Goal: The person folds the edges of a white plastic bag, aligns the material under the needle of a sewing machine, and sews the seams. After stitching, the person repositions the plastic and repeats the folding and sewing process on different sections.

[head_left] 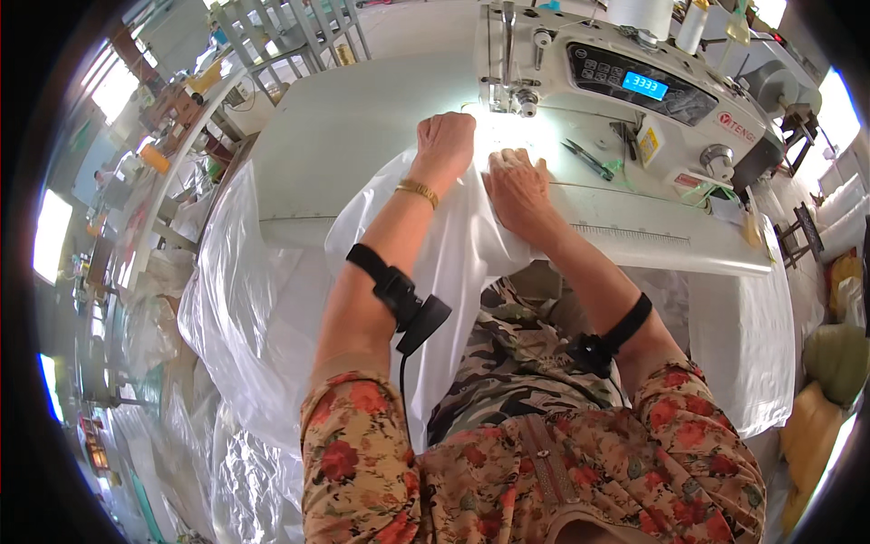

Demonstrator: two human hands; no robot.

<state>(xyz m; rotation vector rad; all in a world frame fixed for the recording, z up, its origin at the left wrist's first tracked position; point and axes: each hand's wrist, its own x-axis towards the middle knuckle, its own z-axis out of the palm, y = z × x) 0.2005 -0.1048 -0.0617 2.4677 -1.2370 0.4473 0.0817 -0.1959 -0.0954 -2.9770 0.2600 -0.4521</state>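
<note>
White, sheer, shiny fabric (453, 240) runs from the sewing machine's bed down over my lap. My left hand (446, 143), with a gold band at its wrist, is closed in a fist on the fabric, just left of the needle area. Close beside it, my right hand (521, 189) has its fingers bent and pressed together on the fabric's edge, just in front of the needle area. Above both hands stands the head of a white sewing machine (580, 100); its lamp glare washes out the needle and presser foot. The fabric between my fingertips is mostly hidden.
Dark thread snips (587, 160) lie on the machine table (335, 118), right of the needle. A ruler strip (630, 233) runs along its front edge. Thread cones (693, 27) stand on top. Clear plastic sheeting (231, 272) hangs at the left; a grey chair (285, 41) stands behind.
</note>
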